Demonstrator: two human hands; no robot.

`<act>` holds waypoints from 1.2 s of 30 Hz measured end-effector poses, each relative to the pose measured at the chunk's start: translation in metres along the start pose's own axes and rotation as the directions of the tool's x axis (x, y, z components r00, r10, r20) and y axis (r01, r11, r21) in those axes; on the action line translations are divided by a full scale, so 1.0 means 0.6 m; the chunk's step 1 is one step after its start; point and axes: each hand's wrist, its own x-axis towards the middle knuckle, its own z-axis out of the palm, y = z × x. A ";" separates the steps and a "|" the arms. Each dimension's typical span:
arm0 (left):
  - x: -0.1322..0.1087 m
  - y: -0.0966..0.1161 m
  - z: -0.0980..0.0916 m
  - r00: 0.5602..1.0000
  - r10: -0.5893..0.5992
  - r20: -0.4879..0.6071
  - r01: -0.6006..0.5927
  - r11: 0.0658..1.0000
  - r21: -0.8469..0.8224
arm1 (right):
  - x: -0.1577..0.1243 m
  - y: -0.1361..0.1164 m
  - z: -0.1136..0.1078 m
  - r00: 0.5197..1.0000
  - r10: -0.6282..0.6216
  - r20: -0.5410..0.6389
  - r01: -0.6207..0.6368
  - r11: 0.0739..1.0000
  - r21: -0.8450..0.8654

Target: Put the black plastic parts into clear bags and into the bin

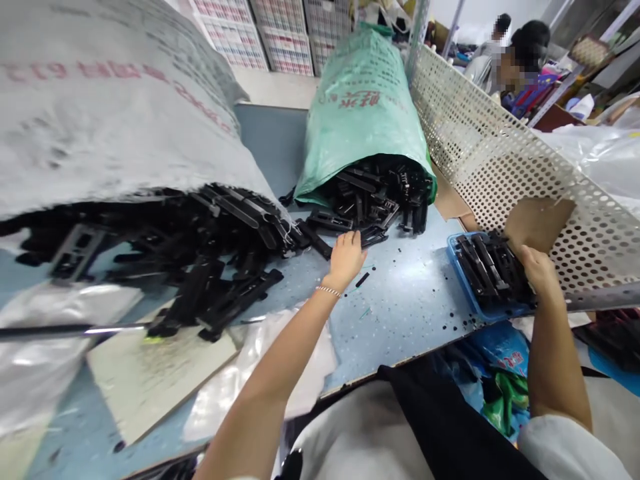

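Note:
My left hand [347,260] rests on the speckled blue table [405,327], its fingertips at small black plastic parts [345,223] spilling from a green woven sack [365,100]. A thin chain circles that wrist. My right hand [540,270] is at the far corner of a blue plastic tray [463,267] packed with similar black parts [487,273]. Its fingers are hidden behind the hand, so any grip is unclear. A larger heap of black parts [200,267] pours from a grey woven sack [100,113] at the left.
A perforated metal panel [500,153] stands along the table's right side, with a brown cardboard piece [537,223] against it. Stacked crates [280,37] stand at the back. A person [525,60] sits beyond the panel. White plastic sheeting [260,360] lies near the table's front edge.

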 end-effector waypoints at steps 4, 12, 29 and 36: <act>0.030 0.013 0.002 0.996 -0.056 0.067 0.051 0.995 0.082 | -0.040 -0.057 -0.036 0.945 -0.076 -0.317 0.154 0.961 0.230; -0.184 0.102 -0.059 1.000 -0.015 0.018 0.022 0.813 -0.582 | -0.190 -0.327 0.039 0.871 -0.480 0.102 0.010 0.224 0.974; -0.304 0.075 -0.117 0.852 -0.165 0.497 0.442 -0.280 -0.852 | -0.232 -0.423 0.064 0.384 -0.851 -0.358 0.803 0.116 0.585; -0.263 0.114 -0.101 0.847 -0.101 0.521 0.446 -0.399 -0.801 | -0.187 -0.441 0.072 0.326 -0.914 -0.241 0.838 0.161 0.522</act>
